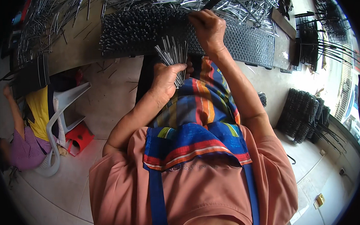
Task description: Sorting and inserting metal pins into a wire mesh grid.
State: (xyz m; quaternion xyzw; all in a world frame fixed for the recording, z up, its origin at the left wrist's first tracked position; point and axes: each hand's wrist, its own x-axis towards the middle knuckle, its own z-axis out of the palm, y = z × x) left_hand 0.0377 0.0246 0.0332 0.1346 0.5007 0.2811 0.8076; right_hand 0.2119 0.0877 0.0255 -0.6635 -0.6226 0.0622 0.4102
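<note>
My left hand (166, 77) is closed round a loose bundle of thin metal rods (171, 52), fanned out at the top, just in front of the table edge. My right hand (209, 28) hangs over a black perforated tray (247, 43), fingers pinched together. Whatever they may hold is hidden. Many upright rods (136, 30) fill the tray's left part, while bare round holes show on its right part. Just beyond my right hand a dark flat bar (215, 0) slants up; I cannot tell whether my fingers touch it.
Heaps of loose rods (239, 5) lie behind the tray, with more scattered at the left of the table (71, 53). Further left, a person (31, 147) sits on a white chair (54, 134) beside a red container (80, 139). Bundled black parts (300, 115) stand on the floor at right.
</note>
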